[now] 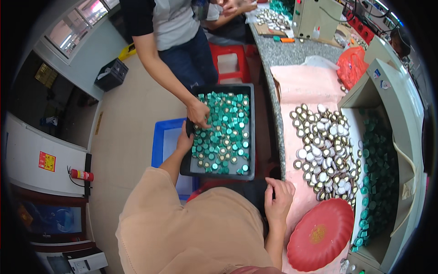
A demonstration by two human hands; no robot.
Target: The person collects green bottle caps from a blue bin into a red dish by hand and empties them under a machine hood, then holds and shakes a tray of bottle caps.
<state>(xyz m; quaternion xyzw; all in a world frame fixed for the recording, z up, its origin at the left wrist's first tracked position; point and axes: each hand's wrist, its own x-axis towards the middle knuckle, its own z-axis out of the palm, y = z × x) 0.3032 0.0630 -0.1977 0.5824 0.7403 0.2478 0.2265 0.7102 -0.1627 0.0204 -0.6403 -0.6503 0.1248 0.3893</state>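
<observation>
One black tray (250,137) of green caps (224,132) is being held at its left edge by the left hand (185,140), whose fingers are being curled around the rim in a grip. The caps, mixed with a few gold ones, are too many to be counted; they are being kept in a single loose layer that is covering most of the tray floor. The tray is being held just left of the stone counter (273,50), above one blue crate (162,141) on the floor.

A second hand, a co-worker's hand (199,114), is being pressed on the same left rim, just above the person's own; its fingers are being bent down over the edge and the caps.

The right hand (279,197) is being rested at the near edge of the counter, fingers bent over a dark thing below it; whether anything is being gripped cannot be told.

On the counter one pink sheet (301,82) is being used as a bed for one large heap of silver and gold lids (325,150), far too many for a count. One red scalloped plate (321,235) is being kept near the right hand. One open box (401,150) to the right is being filled with more green caps. One red stool (230,61) and one fire extinguisher (82,175) are being kept on the floor.
</observation>
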